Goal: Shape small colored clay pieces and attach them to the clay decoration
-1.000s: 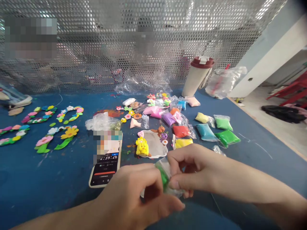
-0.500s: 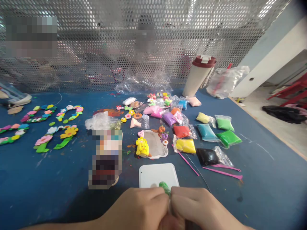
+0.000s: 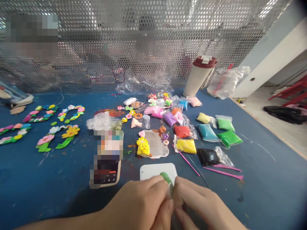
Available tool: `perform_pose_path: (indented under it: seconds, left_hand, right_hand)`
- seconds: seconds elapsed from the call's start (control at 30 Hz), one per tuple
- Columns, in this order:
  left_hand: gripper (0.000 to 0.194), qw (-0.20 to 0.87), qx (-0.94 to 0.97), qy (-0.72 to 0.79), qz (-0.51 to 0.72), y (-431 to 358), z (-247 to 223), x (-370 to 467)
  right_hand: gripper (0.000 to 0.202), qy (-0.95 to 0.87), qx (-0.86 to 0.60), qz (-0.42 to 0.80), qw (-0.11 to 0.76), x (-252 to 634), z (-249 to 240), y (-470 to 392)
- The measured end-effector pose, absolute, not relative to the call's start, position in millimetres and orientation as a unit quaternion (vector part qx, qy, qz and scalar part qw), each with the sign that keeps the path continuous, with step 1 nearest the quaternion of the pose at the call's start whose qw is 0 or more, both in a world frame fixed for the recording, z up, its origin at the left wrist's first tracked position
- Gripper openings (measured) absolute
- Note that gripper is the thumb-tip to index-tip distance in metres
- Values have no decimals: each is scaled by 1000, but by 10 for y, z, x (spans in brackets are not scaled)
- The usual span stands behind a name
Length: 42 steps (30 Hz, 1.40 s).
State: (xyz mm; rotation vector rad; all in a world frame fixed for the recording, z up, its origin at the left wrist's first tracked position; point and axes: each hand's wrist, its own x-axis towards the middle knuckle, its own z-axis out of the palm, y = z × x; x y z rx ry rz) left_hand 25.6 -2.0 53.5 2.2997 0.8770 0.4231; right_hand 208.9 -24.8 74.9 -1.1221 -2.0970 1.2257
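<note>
Close together at the bottom centre are my left hand (image 3: 144, 201) and my right hand (image 3: 195, 198), both with closed fingers. Between them they pinch a clear bag with green clay (image 3: 166, 177) at its upper end. The hands hide the lower part of the bag. Behind them, a white board (image 3: 157, 170) lies on the blue table, its near edge covered. Further back is a small frame (image 3: 155, 145) with a yellow clay figure (image 3: 143, 147) at its left and little clay figures on its right side.
Bags of clay, such as the red one (image 3: 182, 131) and black one (image 3: 208, 157), lie right of centre near pink tools (image 3: 223, 172). A phone (image 3: 117, 174) is at the left, beyond it flower wreaths (image 3: 69, 131). A tumbler (image 3: 199, 76) stands at the back.
My hands have shifted slightly and the fingers of my right hand have loosened and spread a little from the left. More of the green bag shows, higher than before.
</note>
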Motion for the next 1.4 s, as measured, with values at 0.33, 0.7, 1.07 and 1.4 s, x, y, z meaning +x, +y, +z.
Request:
perform_pose_path:
  seconds: [0.33,0.7,1.07,1.4]
  left_hand:
    - [14,327,861,371,120,36,822,263]
    - [20,322,862,371,120,12,803,263]
    - [19,341,880,328,40,93,928,285]
    - [21,330,878,299,176,117,827,237]
  right_hand:
    - [17,-796,-439,296,293,2046,679,-290]
    - [14,-776,-423,310,351,2068,787,-277]
    - [18,-783,-345,446,263,2168,830,-189]
    - [28,-732,-422,402,353,2329,694,-139]
